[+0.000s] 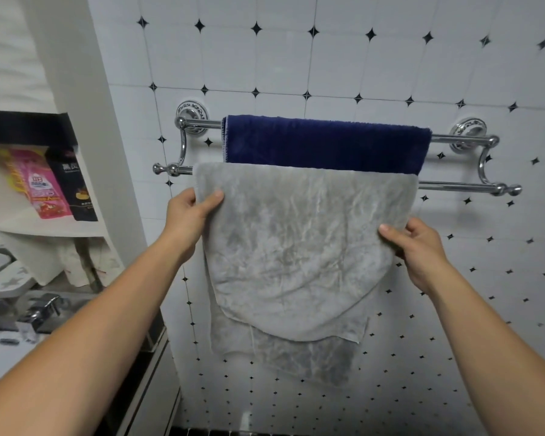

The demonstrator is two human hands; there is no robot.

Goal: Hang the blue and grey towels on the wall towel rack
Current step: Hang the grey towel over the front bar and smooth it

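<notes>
While tiled wall (359, 58) carried the chrome towel rack (453, 185), grey towel (296, 247) hung over front bar and blue towel (328, 143) over rear bar, just above. L hand (186, 215) pinched grey towel's left edge, R hand (419, 247) its right edge.

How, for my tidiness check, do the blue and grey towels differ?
The blue towel hangs on the rear, upper bar; the grey towel on the front, lower bar. The blue towel is dark and lies smooth; the grey towel is pale and creased. No hand touches the blue towel; the left hand and right hand pinch the grey towel's side edges. Both drape over the same chrome rack.
</notes>
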